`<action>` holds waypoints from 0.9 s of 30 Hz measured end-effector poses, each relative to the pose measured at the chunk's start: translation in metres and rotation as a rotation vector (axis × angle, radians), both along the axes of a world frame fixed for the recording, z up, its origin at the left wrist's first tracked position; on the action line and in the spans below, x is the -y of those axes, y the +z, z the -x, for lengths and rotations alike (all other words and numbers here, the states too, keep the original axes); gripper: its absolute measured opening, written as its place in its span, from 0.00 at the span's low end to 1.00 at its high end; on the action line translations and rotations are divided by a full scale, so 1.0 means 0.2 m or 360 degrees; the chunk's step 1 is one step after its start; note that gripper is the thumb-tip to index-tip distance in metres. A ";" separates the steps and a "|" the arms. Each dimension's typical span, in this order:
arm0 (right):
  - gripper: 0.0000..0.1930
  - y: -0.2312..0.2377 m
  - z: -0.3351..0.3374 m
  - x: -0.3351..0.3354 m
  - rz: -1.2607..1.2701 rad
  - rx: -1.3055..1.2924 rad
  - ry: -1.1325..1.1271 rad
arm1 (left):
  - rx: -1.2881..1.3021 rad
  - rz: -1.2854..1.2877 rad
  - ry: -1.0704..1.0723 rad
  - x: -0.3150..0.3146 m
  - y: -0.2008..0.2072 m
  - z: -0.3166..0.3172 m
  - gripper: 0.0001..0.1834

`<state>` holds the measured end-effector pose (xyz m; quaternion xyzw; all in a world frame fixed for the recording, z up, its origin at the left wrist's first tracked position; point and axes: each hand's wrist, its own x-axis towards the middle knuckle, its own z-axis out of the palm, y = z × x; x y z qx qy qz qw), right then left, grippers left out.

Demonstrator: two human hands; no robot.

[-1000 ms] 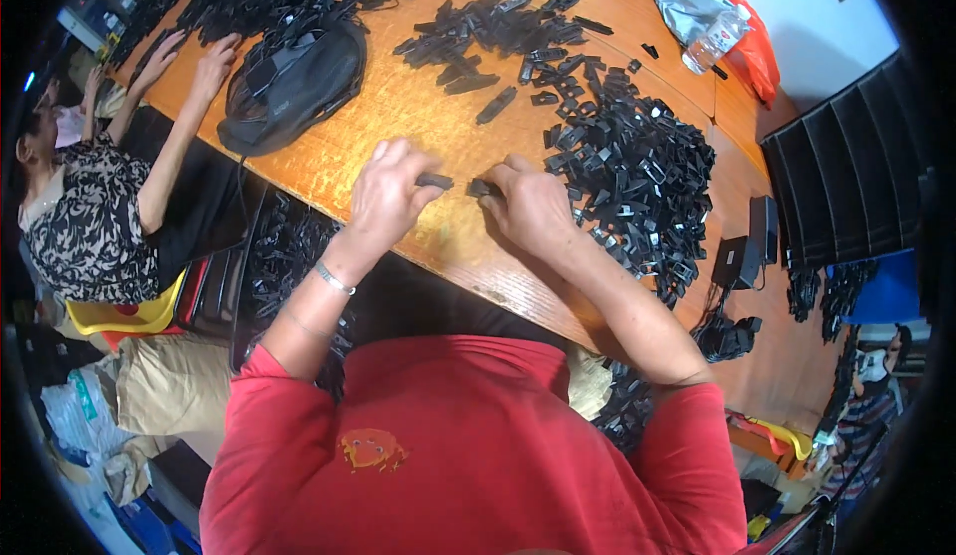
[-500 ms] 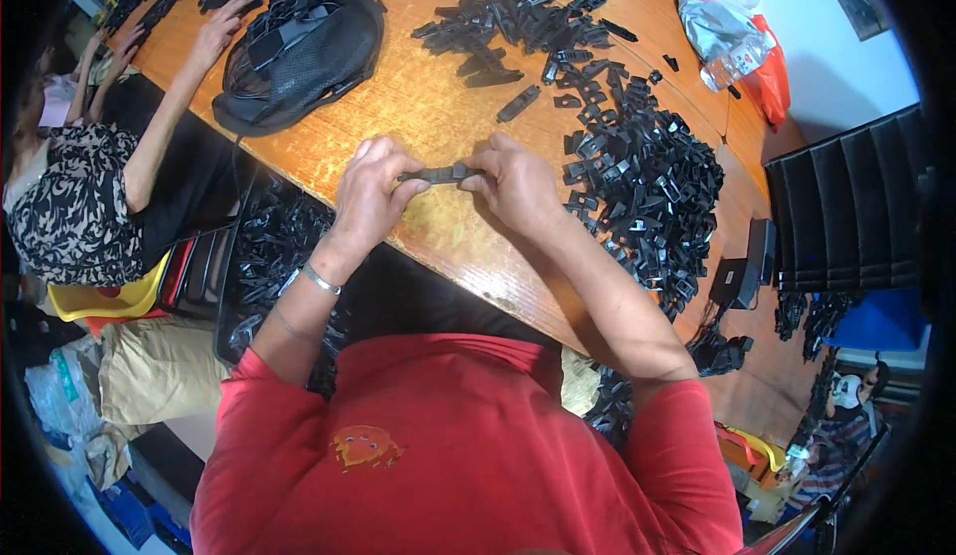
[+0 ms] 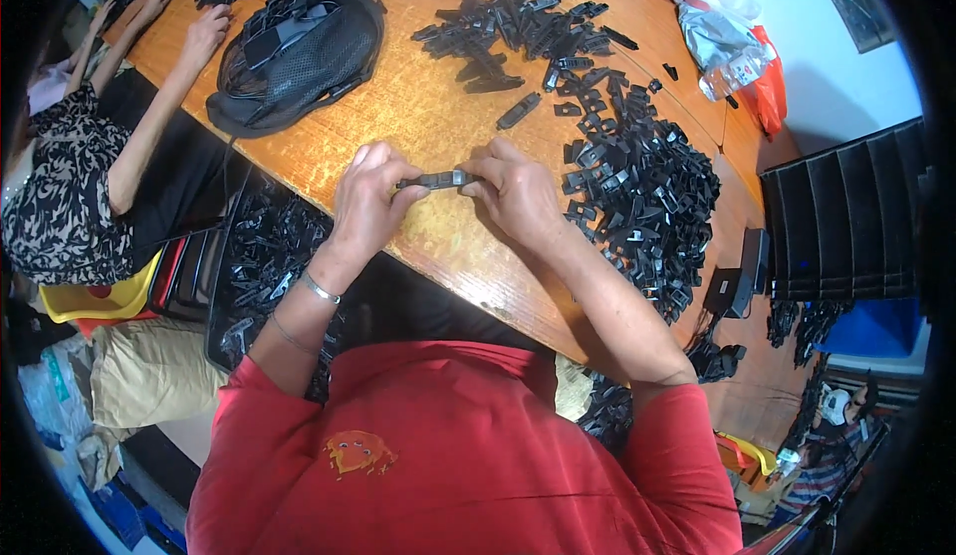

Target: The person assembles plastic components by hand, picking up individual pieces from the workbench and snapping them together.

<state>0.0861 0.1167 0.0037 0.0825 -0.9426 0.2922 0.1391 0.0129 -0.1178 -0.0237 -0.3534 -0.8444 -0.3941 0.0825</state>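
Between my two hands, over the wooden table [image 3: 438, 246], is a long narrow black plastic piece [image 3: 441, 180]. My left hand [image 3: 366, 195] pinches its left end between thumb and fingers. At the other end, the thumb and fingers of my right hand [image 3: 518, 195] are closed on it. A similar single black piece [image 3: 519, 111] lies flat just beyond my right hand. To the right of that hand spreads a large heap of small black plastic parts [image 3: 652, 192]. Farther off lies a pile of long black pieces [image 3: 518, 32].
A black mesh bag [image 3: 319, 67] rests at the far left of the table. Beyond it is a co-worker's hand [image 3: 207, 29]. A clear bottle [image 3: 735, 75] lies by plastic bags at the far right. More black parts fill a tray [image 3: 211, 321] below the table's left edge.
Both my hands keep their hold on the black piece, which is turned slightly. The co-worker's near hand has drawn back to the left and its fingers are more curled.
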 end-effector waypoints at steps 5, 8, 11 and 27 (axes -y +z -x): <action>0.11 0.01 0.04 -0.01 0.0063 0.0055 0.0048 | -0.0033 0.0003 0.0018 0.00 0.00 0.00 0.13; 0.11 0.01 0.04 -0.02 0.0027 -0.0002 0.0038 | -0.0035 -0.0022 0.0007 0.00 -0.01 0.01 0.14; 0.12 0.00 0.03 -0.03 0.0009 -0.0050 0.0131 | 0.0023 -0.0018 0.0032 -0.01 0.00 0.00 0.14; 0.08 -0.04 -0.06 -0.01 -0.0247 -0.0107 0.0208 | 0.0195 0.0281 0.0003 0.25 0.09 -0.02 0.11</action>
